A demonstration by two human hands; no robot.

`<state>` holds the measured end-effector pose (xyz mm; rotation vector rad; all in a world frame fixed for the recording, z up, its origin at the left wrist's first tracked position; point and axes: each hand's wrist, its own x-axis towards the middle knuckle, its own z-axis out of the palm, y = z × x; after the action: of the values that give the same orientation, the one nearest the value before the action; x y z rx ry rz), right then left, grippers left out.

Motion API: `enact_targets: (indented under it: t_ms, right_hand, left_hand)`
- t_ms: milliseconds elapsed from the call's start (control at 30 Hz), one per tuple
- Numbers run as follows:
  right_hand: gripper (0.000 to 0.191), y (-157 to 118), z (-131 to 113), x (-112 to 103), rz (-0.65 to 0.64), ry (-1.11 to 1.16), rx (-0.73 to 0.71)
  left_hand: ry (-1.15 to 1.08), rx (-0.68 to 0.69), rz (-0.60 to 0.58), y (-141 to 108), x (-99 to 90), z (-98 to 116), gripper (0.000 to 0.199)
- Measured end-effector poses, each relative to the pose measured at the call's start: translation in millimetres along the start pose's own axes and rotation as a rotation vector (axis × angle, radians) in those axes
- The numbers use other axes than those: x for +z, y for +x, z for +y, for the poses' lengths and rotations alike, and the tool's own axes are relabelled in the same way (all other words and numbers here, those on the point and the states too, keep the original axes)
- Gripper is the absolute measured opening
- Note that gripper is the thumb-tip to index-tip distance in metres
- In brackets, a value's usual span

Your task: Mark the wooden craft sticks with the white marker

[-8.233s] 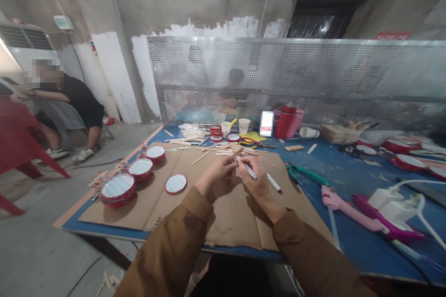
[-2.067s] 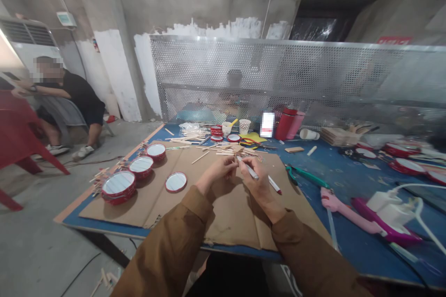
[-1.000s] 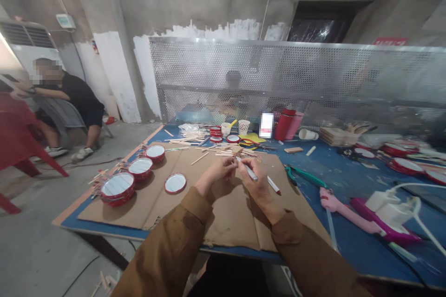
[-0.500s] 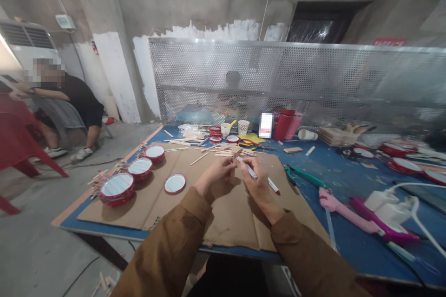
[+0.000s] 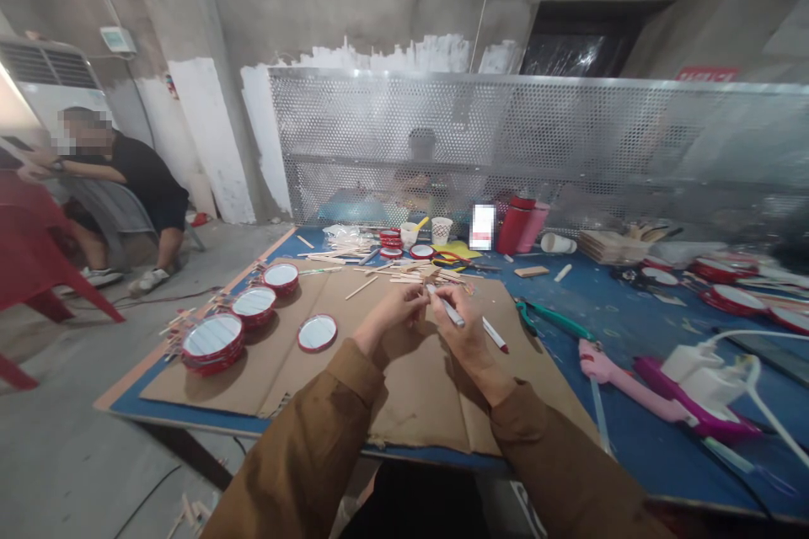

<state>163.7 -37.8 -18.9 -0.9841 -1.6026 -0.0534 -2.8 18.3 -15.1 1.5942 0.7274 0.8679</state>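
My right hand is closed around a white marker, whose tip points away toward my left fingertips. My left hand is pinched just beside it; what lies between its fingers is too small to make out. Both hands are over a brown cardboard sheet. A white pen with a red end lies right of my right hand. To the left rests a flat red-rimmed white disc. Thin wooden sticks are scattered beyond my hands.
Small red drums line the left table edge. Green-handled pliers, a pink glue gun and a purple power strip with white plugs lie right. Paper cups and a red bottle stand before a perforated metal screen.
My right hand and the marker have shifted very slightly; the marker's rear end sits a little lower and further left. My left hand holds its position.
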Motion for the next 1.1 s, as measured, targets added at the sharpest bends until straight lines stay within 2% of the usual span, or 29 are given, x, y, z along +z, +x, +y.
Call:
enact_targets:
  t_ms: [367,600,1100]
  right_hand:
    - [0.014,0.3,0.9,-3.3,-0.059,0.014,0.012]
    - [0.015,1.1,0.2,-4.9,-0.086,0.012,0.020]
    - [0.015,1.8,-2.2,-3.5,-0.066,0.036,0.056]
  left_hand:
    - [-0.018,-0.013,0.026,-1.3,1.4,2.9,0.034]
    - [-0.023,-0.007,0.020,-0.6,0.5,0.3,0.038]
    - [-0.026,-0.031,0.012,-2.5,1.7,7.6,0.036]
